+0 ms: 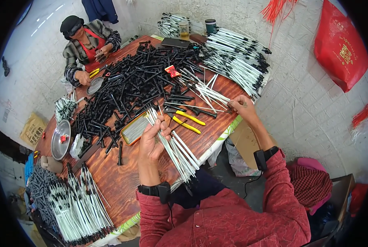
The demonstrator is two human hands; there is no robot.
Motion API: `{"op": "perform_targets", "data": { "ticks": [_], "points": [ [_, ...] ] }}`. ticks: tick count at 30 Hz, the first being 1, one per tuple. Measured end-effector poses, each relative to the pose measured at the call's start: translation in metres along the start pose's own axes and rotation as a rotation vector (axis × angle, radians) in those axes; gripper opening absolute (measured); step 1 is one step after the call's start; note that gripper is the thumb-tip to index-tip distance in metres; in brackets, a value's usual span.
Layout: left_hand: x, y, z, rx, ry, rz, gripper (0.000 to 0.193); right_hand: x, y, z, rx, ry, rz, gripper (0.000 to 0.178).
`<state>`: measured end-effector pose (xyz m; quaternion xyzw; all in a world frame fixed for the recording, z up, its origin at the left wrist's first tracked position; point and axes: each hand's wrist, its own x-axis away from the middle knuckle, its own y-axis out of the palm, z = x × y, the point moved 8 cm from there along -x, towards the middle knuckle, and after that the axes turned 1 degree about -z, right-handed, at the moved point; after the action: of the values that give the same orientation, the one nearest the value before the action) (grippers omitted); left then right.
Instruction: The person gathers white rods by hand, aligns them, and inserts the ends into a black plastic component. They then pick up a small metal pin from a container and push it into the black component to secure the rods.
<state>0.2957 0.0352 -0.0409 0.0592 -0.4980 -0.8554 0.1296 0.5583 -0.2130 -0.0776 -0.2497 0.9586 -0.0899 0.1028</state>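
My left hand (153,140) is closed round a bundle of thin white rods (180,154), which slants from the table toward my lap. My right hand (243,106) is at the table's right edge, its fingers pinched at the dark ends of a few white rods (210,94) that lie across the tabletop. Just how many it grips cannot be made out. Between my hands lie pliers with yellow handles (188,122). Beside my left hand sits a shallow yellow-rimmed tin (135,129) with thin pale strips or rods in it. Black plastic stakes (130,82) are heaped beyond.
Across the table a person (89,49) in a red apron handles small parts. Stacks of white rods with black ends (237,57) lie at the back right, and more bundles (79,206) at the front left. A metal bowl (60,140), a jar (184,29) and a red packet (172,71) are on the table.
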Motion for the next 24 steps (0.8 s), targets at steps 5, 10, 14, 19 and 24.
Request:
{"op": "perform_targets", "data": {
  "ticks": [5,10,14,19,24],
  "points": [
    [0.002,0.0,0.001,-0.003,0.001,0.02,0.016,-0.008,-0.009,-0.005,-0.057,0.049,0.132,0.021],
    [0.001,0.0,0.001,0.014,0.0,0.01,0.016,-0.015,-0.019,-0.023,0.45,-0.139,0.227,0.019],
    [0.002,0.001,0.0,0.005,0.003,0.013,0.016,-0.002,-0.003,-0.025,0.12,-0.107,0.012,0.016],
    [0.004,-0.002,0.003,-0.003,0.007,0.015,0.015,0.028,0.03,-0.079,0.275,-0.297,-0.15,0.012],
    [0.001,-0.001,0.002,0.019,0.012,0.007,0.016,0.031,0.042,-0.065,0.324,-0.302,-0.206,0.016]
  ]
}}
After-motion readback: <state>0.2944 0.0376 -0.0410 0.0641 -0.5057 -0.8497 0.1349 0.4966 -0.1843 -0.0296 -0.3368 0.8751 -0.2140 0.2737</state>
